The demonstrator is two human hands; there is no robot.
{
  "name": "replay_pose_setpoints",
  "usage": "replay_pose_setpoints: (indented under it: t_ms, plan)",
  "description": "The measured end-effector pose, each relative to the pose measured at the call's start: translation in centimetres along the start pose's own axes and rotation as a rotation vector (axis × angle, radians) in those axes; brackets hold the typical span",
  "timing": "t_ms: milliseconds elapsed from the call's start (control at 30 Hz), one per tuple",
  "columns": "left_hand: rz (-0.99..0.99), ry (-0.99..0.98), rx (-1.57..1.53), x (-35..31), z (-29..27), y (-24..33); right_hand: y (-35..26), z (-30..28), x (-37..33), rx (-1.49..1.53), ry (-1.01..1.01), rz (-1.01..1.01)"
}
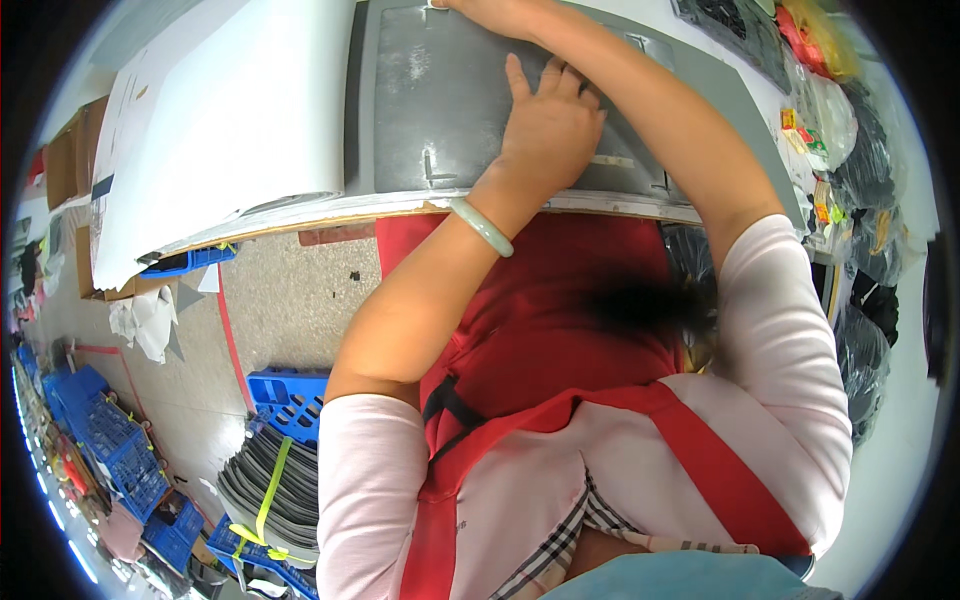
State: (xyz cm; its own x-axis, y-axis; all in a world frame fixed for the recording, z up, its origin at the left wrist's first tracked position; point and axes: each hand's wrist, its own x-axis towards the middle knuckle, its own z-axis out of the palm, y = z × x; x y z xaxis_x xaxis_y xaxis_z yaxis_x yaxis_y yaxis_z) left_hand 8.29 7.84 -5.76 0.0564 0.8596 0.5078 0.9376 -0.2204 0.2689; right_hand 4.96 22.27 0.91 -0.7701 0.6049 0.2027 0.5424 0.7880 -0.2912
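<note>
A dark grey flat panel [440, 110] with smudged white patches and slot-like corner marks lies on the table in front of me. My left hand [555, 125] rests flat on it with fingers spread, a pale green bangle [482, 228] on that wrist. My right arm crosses over the panel to its far side. There my right hand [495, 14] is partly cut off by the top of the picture. Its fingers look closed around a small white bit at the panel's far left, too little of which shows to name.
A large stack or roll of white sheets [240, 110] covers the table's left. Clear plastic bags and packets [860, 140] line the right side. On the floor at left are blue crates [115, 440] and a strapped bundle of dark sheets [270, 485]. A red apron [560, 300] hangs against the table edge.
</note>
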Motion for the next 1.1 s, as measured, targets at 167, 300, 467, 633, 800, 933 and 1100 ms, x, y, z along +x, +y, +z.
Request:
replay_pose_setpoints:
  t_ms: [167,300,467,633,800,933,1100]
  plan:
    - [0.021,-0.081,-0.046,0.0,0.3,-0.2,1.1,2.2,1.4,0.113,0.052,-0.210]
    - [0.023,-0.089,-0.070,0.0,0.5,-0.2,1.3,3.3,2.3,0.022,0.064,-0.261]
    - [0.001,-0.022,-0.022,0.0,0.4,-0.1,1.4,1.5,2.1,-0.175,-0.013,-0.188]
    - [-0.001,-0.040,-0.008,0.0,0.4,0.0,1.4,1.9,1.7,0.591,-0.057,0.191]
    - [0.002,-0.114,0.031,0.0,0.3,-0.2,1.2,3.4,2.7,0.595,-0.039,0.277]
    - [0.036,-0.031,-0.025,0.0,0.2,-0.2,1.5,2.6,1.9,0.647,-0.211,0.235]
    - [0.042,-0.019,0.101,0.0,0.6,-0.2,-1.8,0.3,-4.4,0.868,-0.238,0.265]
